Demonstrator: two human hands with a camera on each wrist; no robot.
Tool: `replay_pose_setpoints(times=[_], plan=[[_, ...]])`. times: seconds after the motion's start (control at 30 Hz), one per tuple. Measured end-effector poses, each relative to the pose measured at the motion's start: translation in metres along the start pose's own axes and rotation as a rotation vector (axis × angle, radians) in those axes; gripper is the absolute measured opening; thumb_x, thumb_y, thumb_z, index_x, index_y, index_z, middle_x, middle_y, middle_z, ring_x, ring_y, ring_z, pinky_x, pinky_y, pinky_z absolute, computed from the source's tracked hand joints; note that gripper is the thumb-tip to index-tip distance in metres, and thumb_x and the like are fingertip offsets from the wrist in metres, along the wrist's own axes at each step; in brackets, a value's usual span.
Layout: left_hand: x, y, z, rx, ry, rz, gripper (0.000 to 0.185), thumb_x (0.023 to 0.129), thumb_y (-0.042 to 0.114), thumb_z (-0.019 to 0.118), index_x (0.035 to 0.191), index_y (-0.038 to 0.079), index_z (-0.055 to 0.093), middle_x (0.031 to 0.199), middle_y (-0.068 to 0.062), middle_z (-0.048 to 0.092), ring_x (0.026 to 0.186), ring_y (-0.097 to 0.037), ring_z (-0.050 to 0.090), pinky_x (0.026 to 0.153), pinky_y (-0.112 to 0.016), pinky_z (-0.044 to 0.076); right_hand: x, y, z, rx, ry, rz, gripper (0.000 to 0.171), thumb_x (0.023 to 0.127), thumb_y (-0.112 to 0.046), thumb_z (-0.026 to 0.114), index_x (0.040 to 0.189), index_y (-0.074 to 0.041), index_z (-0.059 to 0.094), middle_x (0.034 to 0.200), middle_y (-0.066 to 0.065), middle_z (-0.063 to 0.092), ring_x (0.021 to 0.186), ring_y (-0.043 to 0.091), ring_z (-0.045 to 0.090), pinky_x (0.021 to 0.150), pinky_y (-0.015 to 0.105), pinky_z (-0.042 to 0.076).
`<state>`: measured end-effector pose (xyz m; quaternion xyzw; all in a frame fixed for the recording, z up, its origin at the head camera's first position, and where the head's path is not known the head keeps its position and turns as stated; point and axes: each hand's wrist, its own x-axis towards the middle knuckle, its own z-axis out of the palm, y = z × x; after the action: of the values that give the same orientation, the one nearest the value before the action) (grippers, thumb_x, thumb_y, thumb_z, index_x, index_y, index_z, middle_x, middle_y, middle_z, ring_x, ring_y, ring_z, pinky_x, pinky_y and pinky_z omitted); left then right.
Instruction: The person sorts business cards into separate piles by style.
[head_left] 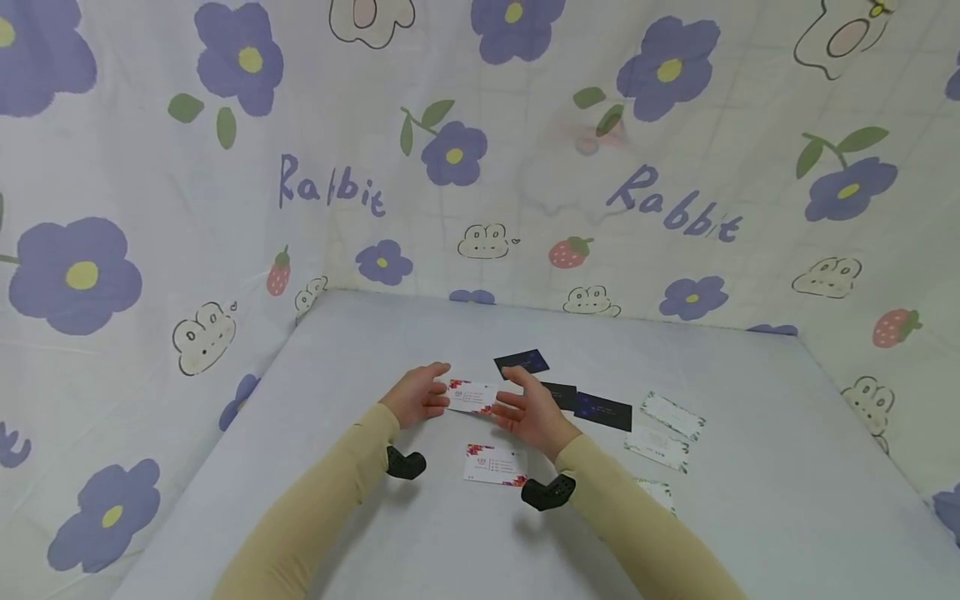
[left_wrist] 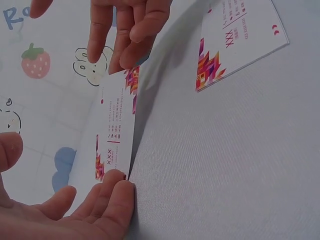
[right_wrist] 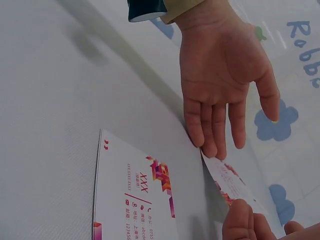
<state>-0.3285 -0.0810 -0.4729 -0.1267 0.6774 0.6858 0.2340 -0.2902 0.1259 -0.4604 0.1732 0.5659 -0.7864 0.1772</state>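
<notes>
A white business card [head_left: 471,395] with red and orange corner patterns is between my two hands. My left hand [head_left: 416,397] touches its left end with extended fingertips, the thumb held apart. At the other end the fingers of my right hand [head_left: 536,414] touch the card, and that thumb is also off it. In the left wrist view the card [left_wrist: 117,125] looks tilted, its lower edge close to the table. Nearer me lies a matching white card [head_left: 491,465], flat on the table; the right wrist view shows what looks like a doubled edge on this card [right_wrist: 132,195].
Dark blue-black cards [head_left: 603,412] lie behind and beside my right hand, one [head_left: 523,362] farther back. White cards with green leaf corners [head_left: 672,415] lie to the right, one partly behind my right sleeve. A patterned cloth [head_left: 480,192] hangs around the white table [head_left: 360,333].
</notes>
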Motion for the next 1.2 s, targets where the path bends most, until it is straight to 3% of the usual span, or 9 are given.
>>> replay_pose_setpoints(times=[0.17,0.43,0.6,0.77,1.0,1.2], plan=[[0.001,-0.001,0.002,0.009,-0.004,0.000,0.069,0.105,0.044,0.051,0.160,0.010,0.026,0.155,-0.022,0.044,0.100,-0.023,0.057,0.103,-0.038,0.051,-0.002,0.002,-0.001,-0.068,-0.009,-0.016,0.069,0.100,-0.040,0.057,0.159,-0.018,0.029,0.157,0.025,0.038,0.127,0.035,0.051,0.093,0.033,0.051],[0.000,-0.001,0.005,0.146,0.030,0.004,0.064,0.104,0.046,0.052,0.156,0.014,0.036,0.148,-0.019,0.053,0.087,-0.019,0.056,0.077,-0.028,0.052,-0.011,0.000,-0.008,-0.122,-0.015,-0.014,0.072,0.101,-0.043,0.054,0.161,-0.017,0.023,0.157,0.025,0.040,0.131,0.037,0.052,0.085,0.027,0.054],[-0.004,-0.005,0.011,0.245,0.050,0.053,0.063,0.103,0.046,0.051,0.154,0.010,0.040,0.146,-0.019,0.056,0.105,-0.026,0.062,0.088,-0.032,0.051,-0.015,0.001,-0.016,-0.213,-0.015,-0.022,0.069,0.101,-0.044,0.053,0.158,-0.016,0.029,0.153,0.025,0.046,0.124,0.035,0.057,0.086,0.029,0.053],[-0.012,-0.006,0.012,0.227,0.023,0.049,0.064,0.104,0.044,0.051,0.155,0.007,0.037,0.146,-0.020,0.055,0.121,-0.030,0.061,0.096,-0.035,0.051,-0.021,0.003,-0.025,-0.269,-0.035,-0.029,0.065,0.104,-0.046,0.048,0.158,-0.015,0.030,0.152,0.025,0.047,0.124,0.035,0.058,0.087,0.029,0.055],[-0.034,-0.009,0.014,0.192,-0.043,0.062,0.062,0.105,0.040,0.051,0.155,0.006,0.035,0.146,-0.020,0.054,0.120,-0.030,0.061,0.101,-0.038,0.052,-0.033,0.000,-0.037,-0.286,-0.050,-0.025,0.068,0.104,-0.045,0.047,0.160,-0.012,0.024,0.151,0.028,0.047,0.122,0.034,0.060,0.085,0.027,0.056],[-0.057,-0.012,0.019,0.173,-0.083,0.093,0.069,0.104,0.037,0.052,0.157,0.002,0.024,0.147,-0.023,0.051,0.121,-0.032,0.060,0.101,-0.038,0.051,-0.047,-0.001,-0.044,-0.348,-0.082,-0.029,0.069,0.104,-0.048,0.046,0.158,-0.010,0.027,0.153,0.028,0.046,0.124,0.034,0.060,0.087,0.028,0.056]])
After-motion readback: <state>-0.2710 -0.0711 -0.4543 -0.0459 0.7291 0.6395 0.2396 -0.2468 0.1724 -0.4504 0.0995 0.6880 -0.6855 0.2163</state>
